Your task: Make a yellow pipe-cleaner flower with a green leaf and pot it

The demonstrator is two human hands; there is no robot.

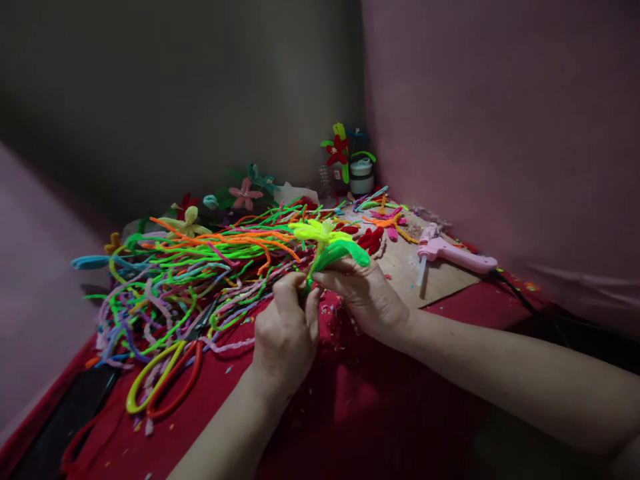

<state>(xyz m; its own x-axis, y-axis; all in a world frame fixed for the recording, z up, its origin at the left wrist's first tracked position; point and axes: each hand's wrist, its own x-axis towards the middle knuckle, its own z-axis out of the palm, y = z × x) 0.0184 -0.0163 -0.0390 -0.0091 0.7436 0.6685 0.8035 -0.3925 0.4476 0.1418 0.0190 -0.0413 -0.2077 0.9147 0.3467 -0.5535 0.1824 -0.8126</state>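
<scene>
A yellow pipe-cleaner flower (320,232) with a green leaf (345,251) stands upright between my hands, above the front of the table. My left hand (287,327) is closed around its green stem, low down. The fingers of my right hand (367,293) pinch at the base of the green leaf, just under the bloom. My fingertips cover part of the stem. Left of the flower spreads a tangled heap of colourful pipe cleaners (215,257).
Scissors (175,380) with yellow and red handles lie at the front left. A pink glue gun (457,255) rests on a cardboard sheet (443,283) at the right. Finished flowers (337,150) and a white lidded jar (361,177) stand at the back.
</scene>
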